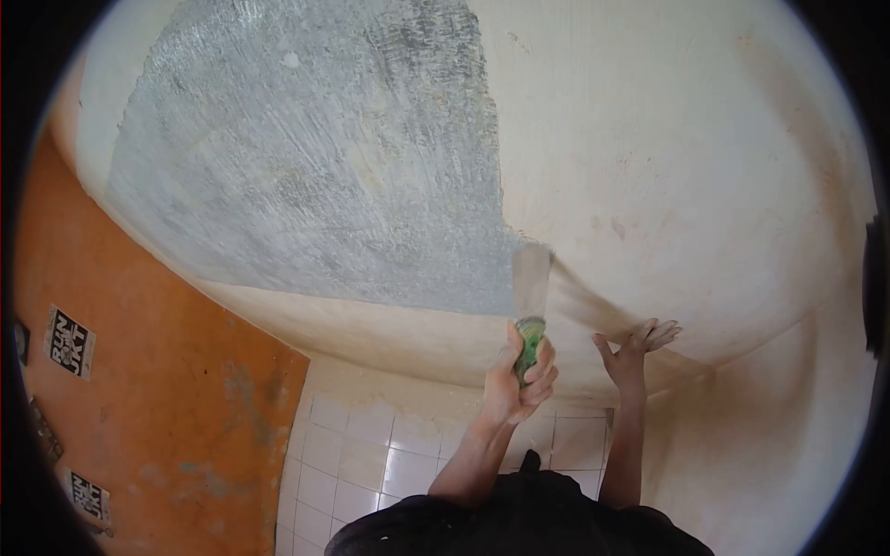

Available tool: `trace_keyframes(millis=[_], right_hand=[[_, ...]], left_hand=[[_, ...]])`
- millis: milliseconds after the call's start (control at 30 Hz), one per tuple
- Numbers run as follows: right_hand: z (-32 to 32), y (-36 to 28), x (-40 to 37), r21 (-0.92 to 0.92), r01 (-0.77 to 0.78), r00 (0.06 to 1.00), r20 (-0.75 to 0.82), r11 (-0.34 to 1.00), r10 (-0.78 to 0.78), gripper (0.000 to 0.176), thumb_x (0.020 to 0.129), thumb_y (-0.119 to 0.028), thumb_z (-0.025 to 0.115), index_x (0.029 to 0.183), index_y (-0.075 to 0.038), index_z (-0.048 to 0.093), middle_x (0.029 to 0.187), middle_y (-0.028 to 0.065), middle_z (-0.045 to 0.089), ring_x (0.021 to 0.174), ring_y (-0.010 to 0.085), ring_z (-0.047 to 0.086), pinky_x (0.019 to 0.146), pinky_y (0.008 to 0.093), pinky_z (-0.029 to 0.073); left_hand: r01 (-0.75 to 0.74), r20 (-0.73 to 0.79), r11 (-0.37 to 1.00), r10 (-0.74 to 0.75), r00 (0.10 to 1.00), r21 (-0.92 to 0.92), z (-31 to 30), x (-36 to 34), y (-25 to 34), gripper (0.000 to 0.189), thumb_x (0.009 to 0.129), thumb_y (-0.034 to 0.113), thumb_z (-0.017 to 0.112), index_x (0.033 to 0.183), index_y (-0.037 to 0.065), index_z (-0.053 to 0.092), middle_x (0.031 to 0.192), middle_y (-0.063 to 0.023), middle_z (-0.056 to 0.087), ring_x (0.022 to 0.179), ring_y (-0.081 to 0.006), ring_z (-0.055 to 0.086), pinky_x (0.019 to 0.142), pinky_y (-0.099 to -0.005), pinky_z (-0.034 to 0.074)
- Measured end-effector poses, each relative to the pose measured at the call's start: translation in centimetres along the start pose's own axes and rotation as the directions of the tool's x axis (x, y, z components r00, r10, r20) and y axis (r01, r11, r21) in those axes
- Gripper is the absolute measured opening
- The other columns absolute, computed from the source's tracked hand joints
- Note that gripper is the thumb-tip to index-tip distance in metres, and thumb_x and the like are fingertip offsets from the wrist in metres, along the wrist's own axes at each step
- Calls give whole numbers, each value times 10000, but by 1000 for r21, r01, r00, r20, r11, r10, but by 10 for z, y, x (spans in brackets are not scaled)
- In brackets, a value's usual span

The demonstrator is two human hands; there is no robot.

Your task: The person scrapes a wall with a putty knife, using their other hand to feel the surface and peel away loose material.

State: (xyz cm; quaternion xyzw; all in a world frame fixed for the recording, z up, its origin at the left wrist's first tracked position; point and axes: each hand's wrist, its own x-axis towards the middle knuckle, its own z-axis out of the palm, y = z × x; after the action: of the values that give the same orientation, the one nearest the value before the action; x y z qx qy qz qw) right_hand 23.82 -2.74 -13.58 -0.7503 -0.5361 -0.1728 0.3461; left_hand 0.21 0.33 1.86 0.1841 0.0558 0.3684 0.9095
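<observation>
My left hand is closed around the green handle of a scraper, whose blade points up the wall. The blade, slightly blurred, overlaps the lower right corner of a grey, scraped-looking area. Pale, smooth wall surface lies to the right of that area. My right hand is right of the scraper, against the pale wall, with its fingers spread and nothing visible in it.
An orange surface with black-and-white stickers is at the left. White tiles show at the bottom, behind my dark clothing. A wall corner runs at the lower right, and a dark object stands at the far right edge.
</observation>
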Motion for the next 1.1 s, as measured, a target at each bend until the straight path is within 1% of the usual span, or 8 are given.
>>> trace_keyframes(millis=[167,233,367,433,767,867,967,1100], right_hand=[[-1,-1,-4,-22,31,999,-16,999,-32,1200,785,-569,637,1394,26,-209,1370,385,-300,1266,498,-345,1003,634,-160],[-1,-3,-2,2,-41,999,30,999,41,1193,789,-568,633,1393,29,-204,1369,388,-298,1266,505,-340,1005,635,-155],[0,-3,-2,-24,4,1000,-8,1000,-4,1187,789,-573,630,1400,6,-207,1368,388,-299,1266,510,-335,1001,644,-151],[0,-1,-3,10,-25,1000,11,1000,25,1189,787,-578,629,1402,-8,-213,1364,388,-305,1265,511,-335,996,651,-149],[0,1,0,-14,4,1000,-3,1000,-4,1201,782,-584,630,1401,-23,-233,1367,376,-315,1263,504,-345,989,656,-154],[2,-1,-2,-23,58,998,-38,998,-59,1208,777,-574,644,1399,-7,-223,1371,373,-312,1262,503,-348,989,656,-155],[1,2,-4,-25,-1,1000,9,1000,1,1206,775,-562,654,1398,18,-199,1366,382,-310,1257,513,-346,987,658,-154],[4,6,1,19,1,1000,31,1000,-2,1174,773,-564,658,1361,108,-104,1323,424,-316,1212,590,-331,935,724,-134]], left_hand=[[-14,-65,1000,16,998,28,-6,-6,-5,567,955,559,270,803,53,475,559,35,334,377,-42,204,314,-181,166],[2,-26,998,-1,1000,58,-8,-8,-4,542,965,543,267,789,65,453,576,38,329,395,-38,216,331,-186,170],[-8,64,998,4,998,60,-4,1,-1,542,964,548,263,788,72,453,573,41,326,396,-37,214,333,-185,167],[-13,-53,999,15,999,44,-5,-3,-8,536,964,547,268,788,76,454,570,43,324,395,-37,212,335,-183,164],[-13,-11,999,14,1000,31,-6,0,-9,541,963,547,272,777,70,446,570,39,319,406,-36,215,339,-187,158],[-54,4,996,54,999,75,4,7,-1,543,960,553,268,776,72,442,566,38,320,404,-38,211,339,-188,155],[-79,59,996,77,995,37,7,9,-6,560,957,558,257,802,60,461,556,34,327,387,-42,206,321,-187,164],[-69,9,997,69,998,42,-5,10,-11,564,949,570,261,798,65,460,555,36,327,384,-43,201,325,-190,155]])
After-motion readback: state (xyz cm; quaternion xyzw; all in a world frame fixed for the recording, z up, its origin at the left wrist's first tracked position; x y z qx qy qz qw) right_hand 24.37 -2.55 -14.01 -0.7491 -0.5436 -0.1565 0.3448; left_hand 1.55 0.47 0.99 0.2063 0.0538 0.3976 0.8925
